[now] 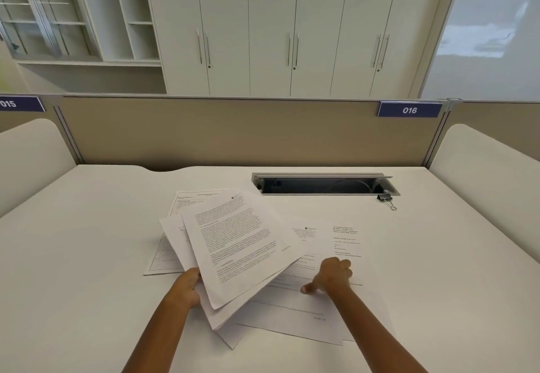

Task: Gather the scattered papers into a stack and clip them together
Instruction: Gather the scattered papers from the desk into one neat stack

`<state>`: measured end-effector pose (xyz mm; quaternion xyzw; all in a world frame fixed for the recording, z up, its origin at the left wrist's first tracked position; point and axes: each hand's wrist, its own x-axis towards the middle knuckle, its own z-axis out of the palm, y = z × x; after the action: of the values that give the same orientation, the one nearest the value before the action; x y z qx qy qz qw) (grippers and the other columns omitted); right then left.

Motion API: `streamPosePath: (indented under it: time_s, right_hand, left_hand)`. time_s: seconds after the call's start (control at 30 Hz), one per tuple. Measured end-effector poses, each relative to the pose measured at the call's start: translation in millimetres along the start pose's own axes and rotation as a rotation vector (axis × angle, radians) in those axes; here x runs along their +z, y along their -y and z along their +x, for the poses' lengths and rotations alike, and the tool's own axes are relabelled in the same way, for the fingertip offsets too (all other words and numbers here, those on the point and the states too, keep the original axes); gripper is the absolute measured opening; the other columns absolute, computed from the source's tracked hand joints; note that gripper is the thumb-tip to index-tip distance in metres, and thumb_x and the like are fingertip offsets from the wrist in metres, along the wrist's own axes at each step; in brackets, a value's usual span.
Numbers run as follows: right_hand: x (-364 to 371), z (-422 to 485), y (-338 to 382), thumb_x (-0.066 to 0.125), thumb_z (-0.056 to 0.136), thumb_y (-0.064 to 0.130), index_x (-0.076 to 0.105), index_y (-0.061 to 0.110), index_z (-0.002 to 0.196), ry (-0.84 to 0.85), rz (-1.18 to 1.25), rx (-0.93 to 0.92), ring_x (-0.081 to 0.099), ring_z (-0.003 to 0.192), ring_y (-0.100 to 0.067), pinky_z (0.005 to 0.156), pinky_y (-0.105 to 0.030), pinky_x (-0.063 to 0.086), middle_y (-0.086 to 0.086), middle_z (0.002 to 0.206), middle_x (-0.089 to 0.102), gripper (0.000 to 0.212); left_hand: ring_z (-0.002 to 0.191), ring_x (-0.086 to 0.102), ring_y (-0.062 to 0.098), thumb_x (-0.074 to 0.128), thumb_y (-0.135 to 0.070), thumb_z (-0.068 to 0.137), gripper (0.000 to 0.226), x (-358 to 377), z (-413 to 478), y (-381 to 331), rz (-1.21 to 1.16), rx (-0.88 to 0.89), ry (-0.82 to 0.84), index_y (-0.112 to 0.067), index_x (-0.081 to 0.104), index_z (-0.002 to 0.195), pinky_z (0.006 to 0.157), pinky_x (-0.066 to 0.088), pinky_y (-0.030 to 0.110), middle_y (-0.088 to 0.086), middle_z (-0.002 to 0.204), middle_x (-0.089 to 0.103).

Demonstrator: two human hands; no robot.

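From the head view, the left hand [187, 286] is gripping a fanned bundle of sheets [236, 244] at its near-left corner, thumb on top and the other digits hidden underneath. The bundle is lifting off the desk [87, 255] and splaying, its pages out of line with each other. The right hand [331, 276] is curling down onto the loose sheets [295, 311] lying flat to the right, knuckles up and thumb pointing left; whether it is pinching a page or only pressing on it I cannot tell. More pages are lying under and behind the bundle at the left, at least 2 showing. The binder clip [387, 199] is sitting well apart from the papers, just beside the near-right corner of the open cable tray [321, 184].

The paper is looking thin, light and floppy, and smooth enough to slide page over page, so a one-corner grip is likely letting it sag and fan. Holding both long edges and tapping the bottom edge square on the desk seems the better hold. The clip is small and stiff, probably best pinched by its wire handles.
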<state>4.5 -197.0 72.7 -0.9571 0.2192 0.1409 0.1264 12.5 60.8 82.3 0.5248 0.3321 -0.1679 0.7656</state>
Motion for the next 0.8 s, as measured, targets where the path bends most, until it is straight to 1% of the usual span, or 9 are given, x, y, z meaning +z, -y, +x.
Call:
streamPosePath:
  time_s: [0.07, 0.13, 0.2, 0.27, 0.3, 0.37, 0.47, 0.67, 0.8]
  right_hand:
    - [1, 0, 1, 0.072, 0.068, 0.051, 0.037, 0.0, 0.128, 0.018, 0.026, -0.01, 0.037, 0.121, -0.025, 0.098, -0.027, 0.037, -0.011, 0.13, 0.041, 0.086]
    - [4, -4, 2, 0.074, 0.071, 0.041, 0.036, 0.001, 0.127, -0.008, 0.072, -0.059, 0.037, 0.122, -0.026, 0.098, -0.029, 0.04, -0.013, 0.131, 0.038, 0.079]
    - [7, -13, 3, 0.067, 0.079, 0.026, 0.035, 0.003, 0.13, -0.049, 0.069, -0.214, 0.033, 0.127, -0.028, 0.099, -0.034, 0.041, -0.015, 0.138, 0.031, 0.064]
    - [12, -24, 2, 0.06, 0.083, 0.021, 0.029, 0.007, 0.138, -0.033, 0.035, -0.441, 0.02, 0.136, -0.031, 0.107, -0.038, 0.035, -0.016, 0.148, 0.017, 0.066]
    - [14, -30, 2, 0.06, 0.083, 0.025, 0.023, 0.01, 0.143, 0.015, 0.013, -0.526, 0.011, 0.141, -0.03, 0.111, -0.041, 0.028, -0.015, 0.153, 0.009, 0.072]
    - [17, -40, 3, 0.063, 0.08, 0.038, 0.012, 0.014, 0.147, 0.148, -0.052, -0.606, -0.005, 0.145, -0.03, 0.116, -0.047, 0.014, -0.014, 0.156, -0.005, 0.087]
    - [21, -48, 6, 0.065, 0.077, 0.046, 0.0, 0.016, 0.149, 0.257, -0.187, -0.621, -0.013, 0.144, -0.032, 0.116, -0.052, 0.002, -0.015, 0.156, -0.014, 0.101]
    - [24, -51, 8, 0.06, 0.079, 0.041, 0.009, 0.015, 0.147, 0.167, -0.294, -0.664, 0.002, 0.144, -0.035, 0.113, -0.054, 0.017, -0.017, 0.156, 0.0, 0.09]
    - [27, -49, 7, 0.059, 0.079, 0.023, 0.02, 0.015, 0.142, 0.056, -0.315, -0.718, 0.029, 0.131, -0.033, 0.1, -0.047, 0.037, -0.016, 0.145, 0.027, 0.075]
  left_hand:
    - [0.071, 0.053, 0.031, 0.05, -0.002, 0.091, 0.019, -3, -1, -1, -0.017, -0.008, -0.014, 0.0, 0.057, 0.073, 0.073, 0.046, 0.045, 0.016, 0.049, 0.066]
    - [0.072, 0.054, 0.031, 0.051, -0.002, 0.091, 0.018, -5, -3, -2, -0.029, -0.012, -0.026, -0.001, 0.058, 0.074, 0.078, 0.046, 0.046, 0.015, 0.046, 0.066]
    - [0.072, 0.054, 0.031, 0.051, -0.003, 0.091, 0.018, -5, -3, -4, -0.041, -0.019, -0.024, -0.001, 0.058, 0.075, 0.076, 0.046, 0.047, 0.017, 0.057, 0.067]
    - [0.071, 0.052, 0.031, 0.049, -0.003, 0.092, 0.018, -5, -3, -6, -0.043, -0.02, -0.021, -0.001, 0.057, 0.075, 0.086, 0.044, 0.047, 0.016, 0.073, 0.062]
    - [0.07, 0.052, 0.03, 0.049, -0.004, 0.092, 0.017, -4, -2, -7, -0.04, -0.021, -0.023, -0.001, 0.056, 0.076, 0.09, 0.042, 0.045, 0.016, 0.072, 0.061]
    - [0.069, 0.051, 0.03, 0.049, -0.005, 0.092, 0.013, -2, -2, -8, -0.024, -0.03, -0.039, 0.0, 0.056, 0.082, 0.089, 0.039, 0.044, 0.018, 0.052, 0.065]
    - [0.066, 0.047, 0.029, 0.046, -0.005, 0.094, 0.021, 3, -3, -7, -0.03, -0.01, -0.035, -0.001, 0.053, 0.074, 0.086, 0.037, 0.041, 0.011, 0.032, 0.057]
    - [0.069, 0.049, 0.03, 0.047, -0.005, 0.093, 0.022, 2, -5, -8, -0.051, -0.02, -0.02, -0.002, 0.054, 0.073, 0.101, 0.037, 0.042, 0.011, 0.034, 0.06]
    - [0.067, 0.049, 0.028, 0.047, -0.006, 0.093, 0.022, 0, -5, -9, -0.056, -0.005, -0.017, -0.003, 0.053, 0.072, 0.094, 0.039, 0.041, 0.009, 0.032, 0.058]
